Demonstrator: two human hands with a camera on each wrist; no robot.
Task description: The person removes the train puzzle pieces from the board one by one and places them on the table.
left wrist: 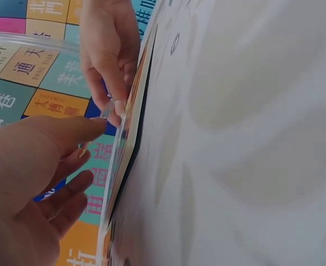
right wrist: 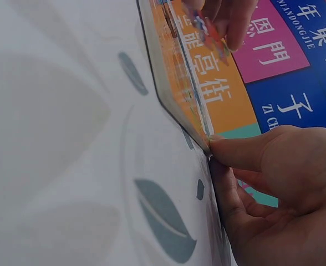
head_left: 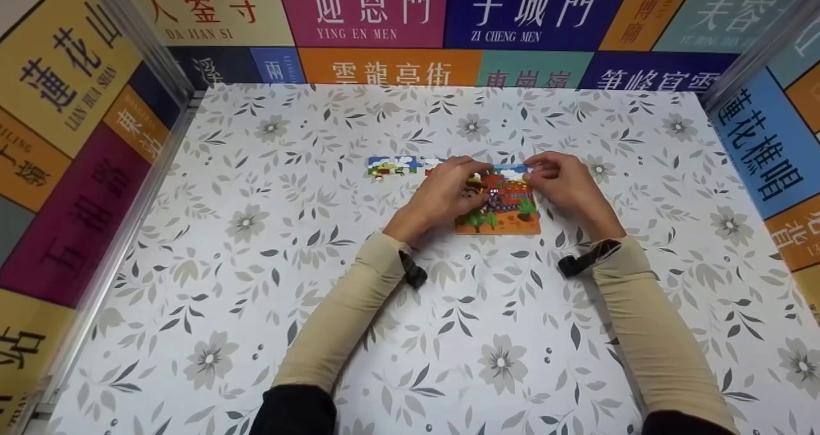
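Note:
A small colourful jigsaw puzzle lies flat on the table, showing a red building, green plants and orange ground. Over its left side, my left hand pinches a loose jigsaw piece, which hangs above the surface in the right wrist view. At the upper right edge, my right hand touches the puzzle, and in the right wrist view its thumb and forefinger grip the corner of the board. The left hand's fingers hide part of the picture.
Further left, several joined or grouped puzzle pieces with blue sky and green lie beyond my left hand. The tabletop has a white floral cover. Panels with printed characters wall off the back and both sides.

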